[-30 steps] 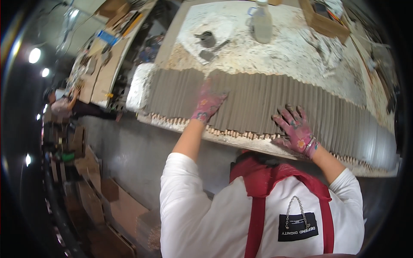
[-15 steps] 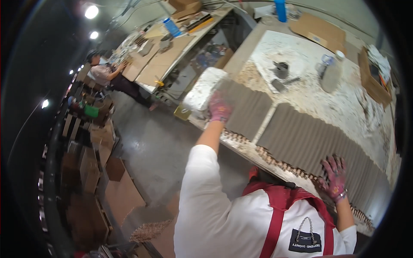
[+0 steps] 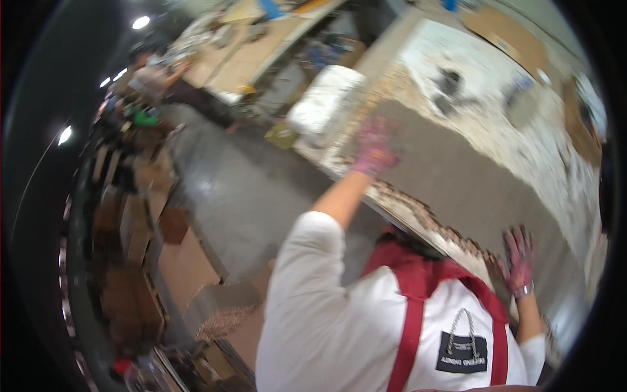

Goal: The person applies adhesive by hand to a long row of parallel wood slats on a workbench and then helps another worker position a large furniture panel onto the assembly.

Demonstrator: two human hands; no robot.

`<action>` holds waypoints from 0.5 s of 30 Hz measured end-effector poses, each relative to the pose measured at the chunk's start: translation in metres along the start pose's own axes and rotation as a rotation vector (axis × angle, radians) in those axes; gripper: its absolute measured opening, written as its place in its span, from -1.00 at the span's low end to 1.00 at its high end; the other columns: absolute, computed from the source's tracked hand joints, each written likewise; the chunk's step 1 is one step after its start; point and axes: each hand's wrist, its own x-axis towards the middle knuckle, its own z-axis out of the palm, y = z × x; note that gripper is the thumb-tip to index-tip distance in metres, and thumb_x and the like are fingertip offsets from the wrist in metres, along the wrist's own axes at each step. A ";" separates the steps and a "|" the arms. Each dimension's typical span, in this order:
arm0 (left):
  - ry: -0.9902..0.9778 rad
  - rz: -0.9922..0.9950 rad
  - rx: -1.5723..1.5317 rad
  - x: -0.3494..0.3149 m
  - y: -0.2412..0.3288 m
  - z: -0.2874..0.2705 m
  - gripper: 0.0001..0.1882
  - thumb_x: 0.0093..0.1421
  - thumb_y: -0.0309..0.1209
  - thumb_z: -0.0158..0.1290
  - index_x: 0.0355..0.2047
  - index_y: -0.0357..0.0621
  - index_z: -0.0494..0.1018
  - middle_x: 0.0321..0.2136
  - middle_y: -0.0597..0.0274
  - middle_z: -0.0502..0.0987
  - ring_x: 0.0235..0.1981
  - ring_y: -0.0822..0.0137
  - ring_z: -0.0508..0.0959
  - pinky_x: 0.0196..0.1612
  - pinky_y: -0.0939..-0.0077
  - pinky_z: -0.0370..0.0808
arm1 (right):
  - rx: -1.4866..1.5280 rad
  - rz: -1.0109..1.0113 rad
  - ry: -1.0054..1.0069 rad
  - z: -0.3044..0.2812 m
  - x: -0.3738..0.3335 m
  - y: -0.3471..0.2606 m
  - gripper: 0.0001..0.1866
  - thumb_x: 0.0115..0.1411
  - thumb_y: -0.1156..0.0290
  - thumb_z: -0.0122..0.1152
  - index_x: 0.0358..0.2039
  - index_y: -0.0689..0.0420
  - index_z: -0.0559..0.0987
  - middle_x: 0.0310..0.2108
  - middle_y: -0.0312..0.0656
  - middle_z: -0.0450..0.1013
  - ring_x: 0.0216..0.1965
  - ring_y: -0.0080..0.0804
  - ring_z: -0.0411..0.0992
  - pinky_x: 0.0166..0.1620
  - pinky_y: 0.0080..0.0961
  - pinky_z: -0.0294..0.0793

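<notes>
A wide layer of long grey rods (image 3: 450, 163) lies side by side on the table, blurred now, with brown and tan ends along the near edge. My left hand (image 3: 377, 147), in a pink patterned glove, lies open with fingers spread at the left end of the layer. My right hand (image 3: 520, 255), gloved alike and with a band at the wrist, rests flat and open on the layer's right part near the rod ends. A white block (image 3: 326, 98), possibly a wrapped bundle, sits just left of my left hand at the table's corner.
Small dark tools (image 3: 449, 83) lie on the white-smeared tabletop (image 3: 424, 49). Beyond are a bottle (image 3: 524, 104), flat cardboard (image 3: 506, 36) and an open box (image 3: 581, 124). At left, a co-worker (image 3: 153, 78) stands by another table (image 3: 228, 55); cardboard boxes (image 3: 130, 313) stand on the floor.
My left hand has moved from the white block to the right, onto the rods' left end. The gap between the two groups of rods has closed. My right hand stays on the rods.
</notes>
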 end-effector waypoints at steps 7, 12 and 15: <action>-0.231 -0.155 -1.111 0.036 -0.086 -0.021 -0.40 0.09 -0.42 -0.01 0.18 -0.16 0.16 0.08 0.09 0.28 0.10 0.27 0.28 0.12 0.51 0.21 | 0.223 0.024 -0.043 -0.017 0.011 0.008 -0.32 0.08 -0.12 -0.05 0.11 0.05 0.28 0.15 0.01 0.14 0.20 0.04 0.04 0.24 -0.02 -0.14; -0.190 -0.088 -0.989 0.076 -0.086 -0.068 -0.44 0.16 -0.49 -0.11 0.20 -0.18 0.12 0.13 0.19 0.23 0.12 0.33 0.24 0.12 0.59 0.19 | 0.315 0.040 0.073 -0.054 0.050 -0.056 -0.28 0.04 -0.08 0.08 0.15 0.03 0.24 0.20 -0.02 0.08 0.22 0.01 0.00 0.23 -0.07 -0.08; -0.262 -0.020 -1.223 0.107 -0.082 -0.037 -0.43 0.14 -0.54 -0.11 0.20 -0.10 0.11 0.13 0.08 0.24 0.15 0.25 0.24 0.16 0.55 0.15 | 0.177 -0.118 0.042 -0.054 0.107 -0.108 -0.25 -0.01 -0.06 0.17 0.15 -0.01 0.25 0.18 -0.04 0.11 0.20 0.01 0.05 0.24 -0.07 -0.10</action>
